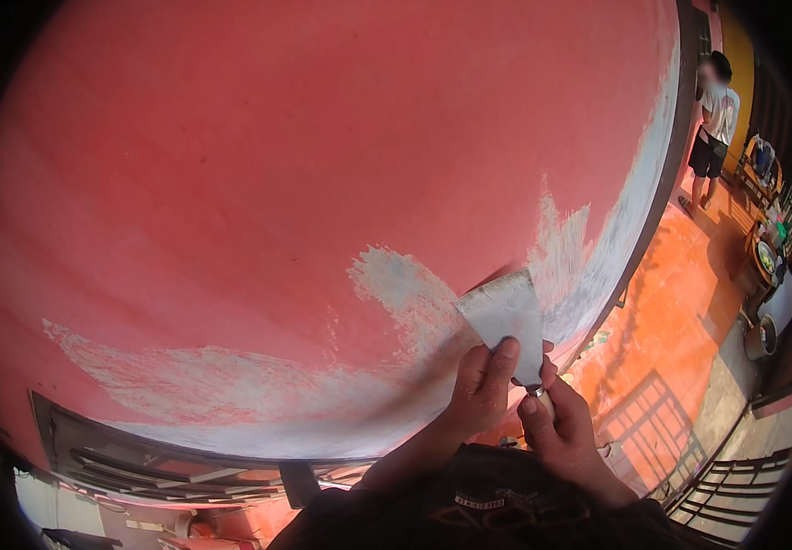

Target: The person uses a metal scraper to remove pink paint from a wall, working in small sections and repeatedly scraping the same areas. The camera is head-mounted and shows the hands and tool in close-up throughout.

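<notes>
A wide metal scraper (504, 316) lies with its blade flat against a red painted wall (304, 156). My right hand (566, 431) grips its handle, which is mostly hidden in the fist. My left hand (483, 390) sits higher, its forefinger pressing on the lower part of the blade. Around the blade the red paint is gone, and a pale grey scraped patch (405, 289) runs left along the wall's lower edge and up its right side.
Below the wall a dark frame with louvres (139, 458) shows. Far below right lies an orange tiled floor (680, 302) with a metal gate (735, 477). Another person (712, 128) stands at the upper right near tables with items (767, 247).
</notes>
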### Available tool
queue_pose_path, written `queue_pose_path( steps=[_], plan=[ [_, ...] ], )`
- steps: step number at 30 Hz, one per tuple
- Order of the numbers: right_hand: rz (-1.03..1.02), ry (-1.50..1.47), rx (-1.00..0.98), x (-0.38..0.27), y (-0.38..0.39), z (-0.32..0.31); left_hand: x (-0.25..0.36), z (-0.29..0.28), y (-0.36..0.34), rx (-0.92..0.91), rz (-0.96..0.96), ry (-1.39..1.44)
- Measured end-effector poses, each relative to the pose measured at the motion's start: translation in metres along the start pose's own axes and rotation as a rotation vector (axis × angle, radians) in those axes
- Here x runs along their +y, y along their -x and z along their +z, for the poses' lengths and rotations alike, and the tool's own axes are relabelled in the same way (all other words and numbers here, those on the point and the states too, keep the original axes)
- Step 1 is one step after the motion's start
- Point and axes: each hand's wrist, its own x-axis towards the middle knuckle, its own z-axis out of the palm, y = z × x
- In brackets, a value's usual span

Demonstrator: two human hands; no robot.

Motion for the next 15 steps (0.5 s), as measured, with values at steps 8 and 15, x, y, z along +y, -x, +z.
queue_pose_path(
  steps=[8, 15],
  plan=[
    [0.034, 0.003, -0.011, -0.003, 0.0, -0.007, -0.004, 0.005, -0.003, 0.013, -0.005, 0.038],
    [0.0, -0.001, -0.014, -0.002, 0.001, -0.008, -0.008, 0.008, -0.001, 0.038, 0.012, 0.027]
  ],
)
